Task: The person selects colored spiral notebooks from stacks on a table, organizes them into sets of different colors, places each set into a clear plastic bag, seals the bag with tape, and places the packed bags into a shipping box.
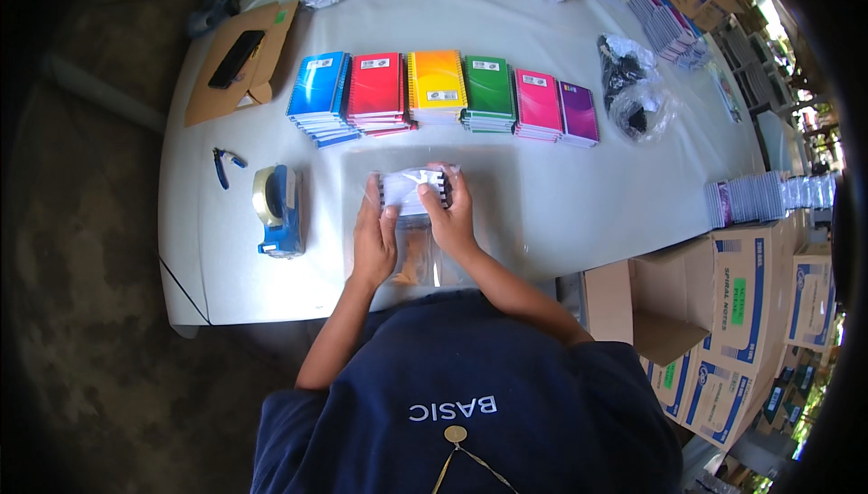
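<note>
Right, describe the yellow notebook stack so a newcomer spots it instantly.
On the pale table, find six notebook stacks in a row. The yellow stack is third from the left, between the red stack and green stack; unlike theirs, its white label sits low.

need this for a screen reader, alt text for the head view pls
Left hand and right hand hold a white, plastic-wrapped pack over a table. Farther back, six notebook stacks run blue, red, yellow, green, pink, purple; a tape dispenser stands at left.
</note>
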`<act>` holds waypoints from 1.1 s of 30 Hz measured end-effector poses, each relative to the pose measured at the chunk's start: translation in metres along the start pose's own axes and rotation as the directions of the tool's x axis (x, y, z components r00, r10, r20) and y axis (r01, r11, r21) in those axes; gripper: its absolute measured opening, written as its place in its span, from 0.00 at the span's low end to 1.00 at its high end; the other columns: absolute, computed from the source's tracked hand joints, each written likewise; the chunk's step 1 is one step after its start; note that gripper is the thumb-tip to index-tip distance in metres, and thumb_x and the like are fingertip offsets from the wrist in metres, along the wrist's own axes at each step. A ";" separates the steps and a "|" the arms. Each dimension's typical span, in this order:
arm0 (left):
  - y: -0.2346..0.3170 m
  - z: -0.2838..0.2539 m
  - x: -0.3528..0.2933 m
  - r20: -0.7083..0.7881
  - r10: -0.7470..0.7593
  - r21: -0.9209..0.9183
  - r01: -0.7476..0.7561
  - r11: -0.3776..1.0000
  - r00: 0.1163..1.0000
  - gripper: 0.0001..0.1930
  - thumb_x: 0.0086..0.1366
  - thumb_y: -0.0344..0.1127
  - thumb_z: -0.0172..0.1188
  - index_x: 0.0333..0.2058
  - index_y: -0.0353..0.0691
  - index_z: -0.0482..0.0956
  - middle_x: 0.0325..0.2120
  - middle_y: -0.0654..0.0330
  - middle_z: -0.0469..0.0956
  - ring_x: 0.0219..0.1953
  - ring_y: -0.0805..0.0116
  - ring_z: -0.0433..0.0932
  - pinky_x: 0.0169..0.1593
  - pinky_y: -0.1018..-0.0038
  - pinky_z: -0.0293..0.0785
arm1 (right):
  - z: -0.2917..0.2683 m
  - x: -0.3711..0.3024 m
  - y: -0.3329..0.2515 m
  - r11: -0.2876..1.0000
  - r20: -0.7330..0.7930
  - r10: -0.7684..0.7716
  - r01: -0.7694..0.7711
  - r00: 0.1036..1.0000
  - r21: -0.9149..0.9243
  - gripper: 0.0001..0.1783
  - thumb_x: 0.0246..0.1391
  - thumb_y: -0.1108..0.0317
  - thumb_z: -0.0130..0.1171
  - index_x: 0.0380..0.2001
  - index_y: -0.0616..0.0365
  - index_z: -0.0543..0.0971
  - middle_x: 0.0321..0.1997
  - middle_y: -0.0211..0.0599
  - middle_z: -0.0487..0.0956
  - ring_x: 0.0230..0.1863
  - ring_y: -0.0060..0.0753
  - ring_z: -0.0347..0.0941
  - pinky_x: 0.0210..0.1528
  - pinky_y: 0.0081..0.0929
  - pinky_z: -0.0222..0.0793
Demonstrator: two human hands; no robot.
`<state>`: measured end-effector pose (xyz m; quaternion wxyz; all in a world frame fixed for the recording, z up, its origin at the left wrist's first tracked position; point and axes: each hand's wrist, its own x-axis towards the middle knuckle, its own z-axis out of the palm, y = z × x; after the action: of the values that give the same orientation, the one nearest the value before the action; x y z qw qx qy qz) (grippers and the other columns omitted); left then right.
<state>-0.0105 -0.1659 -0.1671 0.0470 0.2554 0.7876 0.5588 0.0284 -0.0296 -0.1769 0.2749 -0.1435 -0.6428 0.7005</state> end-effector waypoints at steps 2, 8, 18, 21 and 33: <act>-0.006 0.005 -0.010 -0.099 0.113 0.241 -0.087 0.967 0.989 0.22 0.66 0.33 0.50 0.58 0.35 0.64 0.61 0.45 0.59 0.63 0.48 0.57 0.63 0.64 0.53 | 0.005 -0.001 0.001 0.998 -0.045 -0.014 0.012 0.999 -0.056 0.15 0.55 0.66 0.55 0.44 0.62 0.71 0.38 0.41 0.75 0.41 0.30 0.72 0.45 0.27 0.66; 0.014 0.017 -0.024 -0.094 0.362 0.640 -0.222 0.735 0.928 0.19 0.61 0.36 0.57 0.52 0.48 0.75 0.58 0.53 0.64 0.63 0.53 0.54 0.61 0.57 0.46 | 0.008 0.000 0.009 0.991 -0.127 -0.070 0.054 0.989 -0.125 0.16 0.57 0.65 0.53 0.46 0.63 0.72 0.41 0.43 0.76 0.40 0.36 0.72 0.46 0.30 0.65; 0.041 0.005 -0.010 0.143 0.134 0.337 -0.176 0.925 0.981 0.48 0.63 0.66 0.36 0.64 0.27 0.38 0.61 0.49 0.60 0.66 0.53 0.53 0.63 0.47 0.23 | -0.004 -0.040 -0.023 0.440 0.300 -0.317 0.420 0.900 -0.794 0.32 0.56 0.61 0.50 0.61 0.62 0.59 0.60 0.44 0.64 0.63 0.44 0.57 0.66 0.47 0.41; 0.055 -0.014 0.002 0.130 -0.022 0.129 0.005 0.992 0.991 0.41 0.64 0.55 0.48 0.64 0.30 0.46 0.57 0.48 0.65 0.61 0.53 0.60 0.63 0.52 0.37 | -0.004 -0.046 -0.020 0.363 0.452 -0.325 0.551 0.831 -0.751 0.30 0.53 0.63 0.51 0.59 0.61 0.63 0.62 0.41 0.64 0.65 0.40 0.56 0.67 0.44 0.41; 0.063 -0.029 0.120 0.189 0.133 -0.142 -0.107 0.984 0.973 0.09 0.58 0.30 0.61 0.35 0.30 0.80 0.33 0.54 0.81 0.36 0.70 0.78 0.46 0.75 0.71 | -0.006 -0.032 -0.028 0.299 0.457 -0.346 0.558 0.819 -0.774 0.24 0.50 0.70 0.51 0.54 0.59 0.70 0.59 0.37 0.67 0.61 0.35 0.61 0.63 0.35 0.53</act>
<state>-0.1029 -0.1211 -0.0744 0.1076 0.3532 0.7236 0.5832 0.0632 -0.0430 -0.1556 0.2778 -0.0048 -0.9468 0.1625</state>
